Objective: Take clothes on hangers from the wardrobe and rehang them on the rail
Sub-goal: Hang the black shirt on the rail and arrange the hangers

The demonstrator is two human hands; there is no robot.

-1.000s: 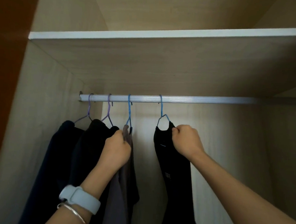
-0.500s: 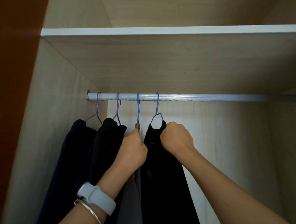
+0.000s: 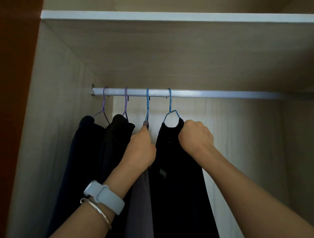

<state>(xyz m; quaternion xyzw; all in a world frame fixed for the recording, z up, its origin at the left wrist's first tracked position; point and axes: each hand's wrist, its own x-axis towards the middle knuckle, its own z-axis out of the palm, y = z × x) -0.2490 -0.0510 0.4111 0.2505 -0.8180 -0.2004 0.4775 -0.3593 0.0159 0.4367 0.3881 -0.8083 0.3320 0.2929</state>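
Observation:
A silver rail (image 3: 217, 95) runs across the wardrobe under a shelf. Several garments hang from it on wire hangers. From the left: a navy garment (image 3: 81, 151) on a purple hanger (image 3: 103, 105), a black garment (image 3: 115, 135) on a second purple hanger, a grey garment (image 3: 141, 200) on a blue hanger (image 3: 147, 107), and a black top (image 3: 177, 174) with white lettering on another blue hanger (image 3: 170, 106). My left hand (image 3: 142, 149) is closed on the grey garment's shoulder just below its hook. My right hand (image 3: 195, 137) grips the black top's right shoulder.
The wardrobe's left wall (image 3: 48, 131) stands close to the navy garment. A shelf (image 3: 176, 18) sits low above the rail. To the right of the black top the rail is bare. A red-brown door edge (image 3: 10, 93) fills the far left.
The black top and its hanger slid left along the rail toward the grey garment, then shifted slightly right again. Both hands kept their grips.

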